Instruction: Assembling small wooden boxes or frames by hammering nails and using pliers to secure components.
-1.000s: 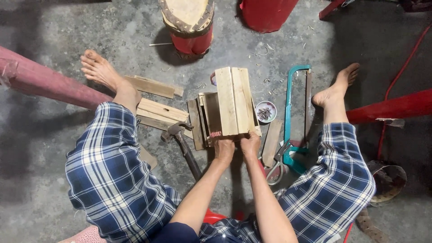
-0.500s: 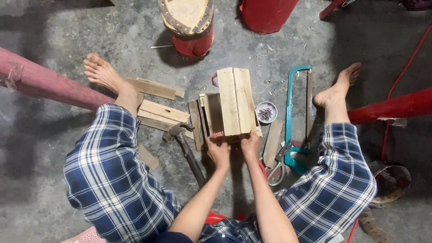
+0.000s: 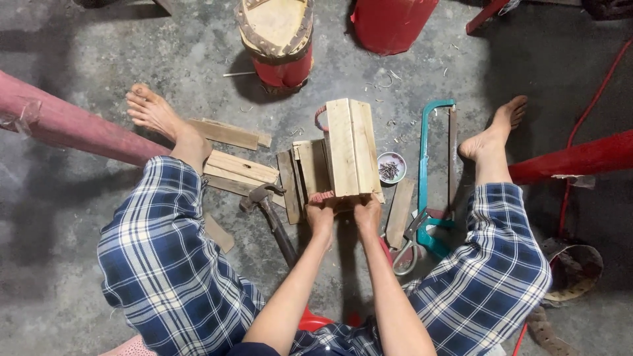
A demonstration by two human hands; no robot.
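- A hammer [image 3: 271, 217] lies on the concrete floor [image 3: 92, 217] beside the left knee.
- Left hand [image 3: 320, 215] and right hand [image 3: 367, 212], fingers curled, grip the wooden box [image 3: 351, 146]'s near end.
- A teal hacksaw [image 3: 432, 171] lies right of it.

One view only, from a camera worn on the person's head. It looks almost straight down at the concrete floor [image 3: 99, 277] between the person's spread legs. The top of the frame lies farthest from the body; the bottom edge cuts across the forearms and the plaid trousers [image 3: 165, 264]. Both bare feet fall within the frame, left foot [image 3: 155, 112] upper left, right foot [image 3: 494, 132] upper right. The left hand [image 3: 321, 214] and right hand [image 3: 367, 212] sit near the centre, at arm's length below the lens. No second view overlaps this one.
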